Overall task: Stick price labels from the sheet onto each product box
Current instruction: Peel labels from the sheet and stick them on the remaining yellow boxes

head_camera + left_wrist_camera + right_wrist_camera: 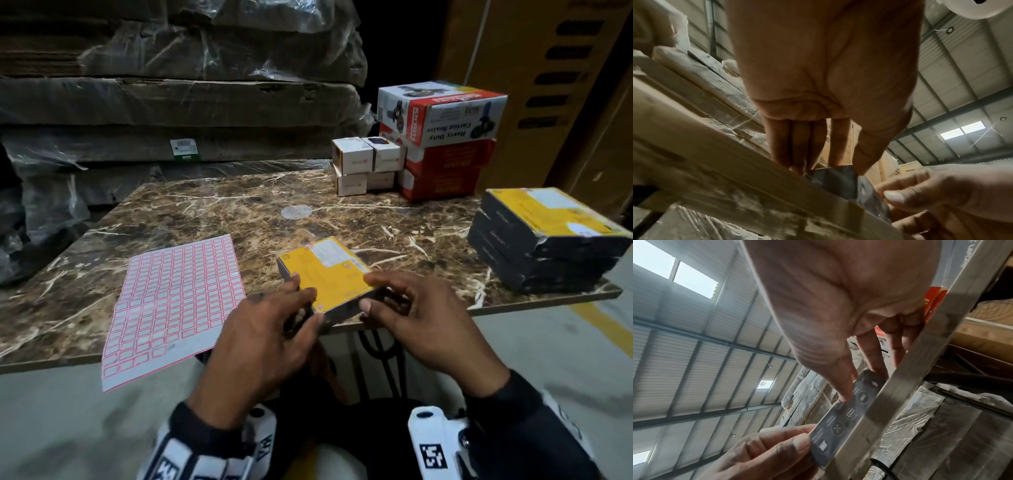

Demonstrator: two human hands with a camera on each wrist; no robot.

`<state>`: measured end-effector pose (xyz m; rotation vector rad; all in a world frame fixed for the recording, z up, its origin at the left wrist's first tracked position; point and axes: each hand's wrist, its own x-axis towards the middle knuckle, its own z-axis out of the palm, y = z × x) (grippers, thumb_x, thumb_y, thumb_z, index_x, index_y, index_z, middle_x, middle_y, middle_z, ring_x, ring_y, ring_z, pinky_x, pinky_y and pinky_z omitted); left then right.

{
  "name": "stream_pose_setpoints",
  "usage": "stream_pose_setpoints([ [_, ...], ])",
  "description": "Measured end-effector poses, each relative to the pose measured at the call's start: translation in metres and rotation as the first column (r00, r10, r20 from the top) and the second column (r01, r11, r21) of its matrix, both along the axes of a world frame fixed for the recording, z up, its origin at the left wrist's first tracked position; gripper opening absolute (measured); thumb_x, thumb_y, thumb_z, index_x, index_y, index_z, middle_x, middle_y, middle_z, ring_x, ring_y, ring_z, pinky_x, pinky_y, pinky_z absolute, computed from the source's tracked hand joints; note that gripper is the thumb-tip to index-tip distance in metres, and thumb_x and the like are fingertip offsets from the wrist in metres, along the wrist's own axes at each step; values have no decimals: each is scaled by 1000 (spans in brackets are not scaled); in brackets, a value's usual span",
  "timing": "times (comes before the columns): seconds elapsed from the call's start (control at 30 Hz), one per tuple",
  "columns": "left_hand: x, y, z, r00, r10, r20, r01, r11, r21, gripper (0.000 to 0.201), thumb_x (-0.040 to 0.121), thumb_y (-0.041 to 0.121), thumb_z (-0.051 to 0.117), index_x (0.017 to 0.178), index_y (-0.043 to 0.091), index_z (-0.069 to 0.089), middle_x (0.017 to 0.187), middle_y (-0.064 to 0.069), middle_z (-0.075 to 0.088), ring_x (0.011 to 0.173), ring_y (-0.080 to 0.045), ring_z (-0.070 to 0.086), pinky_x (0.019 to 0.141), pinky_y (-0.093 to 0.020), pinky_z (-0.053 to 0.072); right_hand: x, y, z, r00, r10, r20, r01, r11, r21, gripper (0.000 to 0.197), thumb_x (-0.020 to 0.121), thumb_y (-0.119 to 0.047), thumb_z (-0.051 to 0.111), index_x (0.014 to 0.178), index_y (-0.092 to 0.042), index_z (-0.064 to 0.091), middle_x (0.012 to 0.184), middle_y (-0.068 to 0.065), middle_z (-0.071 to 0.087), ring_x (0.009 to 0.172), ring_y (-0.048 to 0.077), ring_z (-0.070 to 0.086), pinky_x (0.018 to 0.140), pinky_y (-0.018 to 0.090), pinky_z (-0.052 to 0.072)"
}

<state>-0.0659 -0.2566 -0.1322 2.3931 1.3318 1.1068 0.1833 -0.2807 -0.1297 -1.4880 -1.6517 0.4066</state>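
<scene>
At table edge (513,301), left hand (263,346), right hand (428,325) grip yellow box (329,274).

— What's behind the marble table (205,212)?
— Plastic-wrapped stacks of flattened cardboard (171,102), along its far edge.
— Anything on the surface?
— A pale round sticker (296,211), near the middle.

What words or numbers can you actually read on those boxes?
"Heavy Duty Carton Sealer", printed upside down on the top white and red box.
"6632", upside down on the same box.
"Crompton" on a distant carton.
Print on the yellow box, small white boxes and label sheet: too blurred.
</scene>
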Motion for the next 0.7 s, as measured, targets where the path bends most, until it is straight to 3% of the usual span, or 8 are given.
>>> stream_pose_setpoints([
  [0.03,-7,1,-2,1000,-2,11,2,1000,11,41,87,51,62,116,28,80,127,1,74,125,2,62,91,-32,60,-3,-4,-3,999,-13,31,12,999,37,35,87,-34,87,121,-31,81,115,-19,78,103,-16,68,88,4,49],
  [0.17,-18,-11,-11,999,-6,48,5,999,33,41,88,49,64,120,28,79,123,11,75,122,8,61,95,-26,57,-14,-27,-15,995,-93,37,87,989,123,28,82,-55,81,108,-44,83,104,-27,77,102,-4,71,92,26,57],
  [0.23,-17,-22,-15,997,-6,81,3,999,48,40,88,50,66,119,28,80,121,12,75,121,9,61,94,-22,57,-18,-35,-18,990,-140,2,138,976,167,30,76,-61,79,102,-46,83,101,-28,76,103,0,71,91,25,56],
  [0.33,-11,-30,-20,993,18,118,-28,996,89,35,87,48,67,114,31,82,119,11,76,114,9,66,93,-19,55,-20,-39,-19,983,-176,-41,181,960,215,28,72,-60,80,96,-46,83,98,-29,76,102,-1,71,90,19,52],
  [0.43,-2,-27,-23,986,52,159,-66,994,83,33,86,48,68,113,33,82,120,13,75,111,10,67,92,-19,56,-20,-32,-15,978,-198,-60,206,961,185,28,72,-63,76,95,-47,83,97,-29,76,100,5,71,81,34,59],
  [0.53,2,-25,-19,979,60,194,-69,997,40,35,86,50,68,113,33,81,120,13,76,113,11,65,89,-24,59,-21,-30,-12,978,-205,-49,210,960,183,30,74,-63,75,99,-47,81,100,-27,76,100,13,73,73,40,61],
  [0.63,-10,-32,-12,967,73,243,-82,996,27,32,87,48,72,112,30,81,114,18,77,110,10,68,86,-25,60,-32,-38,-14,965,-262,-13,256,929,269,30,81,-56,81,106,-41,79,108,-19,75,100,23,73,74,49,62],
  [0.7,-27,-42,-12,952,141,272,-160,986,49,29,86,45,77,109,29,82,109,20,78,100,10,70,84,-20,59,-51,-47,-16,962,-266,-60,270,900,342,21,88,-49,84,102,-35,79,103,-12,75,96,23,72,76,47,60],
])
